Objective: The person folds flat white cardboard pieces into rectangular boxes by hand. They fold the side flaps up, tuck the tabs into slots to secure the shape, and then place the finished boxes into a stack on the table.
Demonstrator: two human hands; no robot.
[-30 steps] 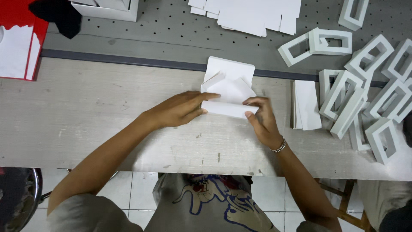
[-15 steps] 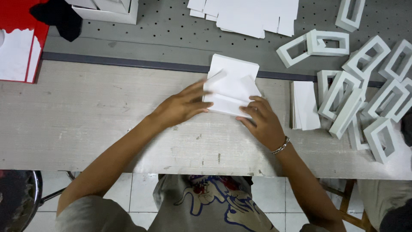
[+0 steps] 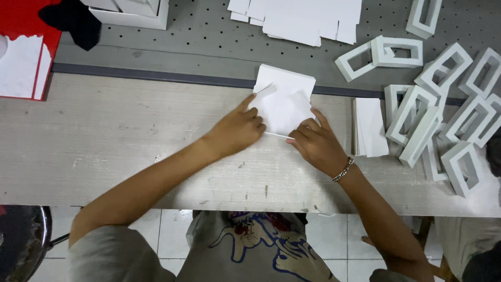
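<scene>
White card blank point(image 3: 282, 104): flat on workbench point(image 3: 104, 151), far edge over grey strip, directly ahead of both hands. Left hand point(image 3: 237, 130) index extended, pressing its left flap; right hand point(image 3: 315, 146) fingertips pinning near-right corner.

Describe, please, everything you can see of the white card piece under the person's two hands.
The white card piece is a flat, roughly square sheet of thin, matte card or stiff paper, with small flaps raised near its left and right edges. It lies on the pale wooden bench, its far edge reaching over the dark strip at the bench's back. The left hand presses its near left part, forefinger pointing along the left flap. The right hand rests on its near right corner, fingers on the sheet. Its near edge looks slightly lifted.
</scene>
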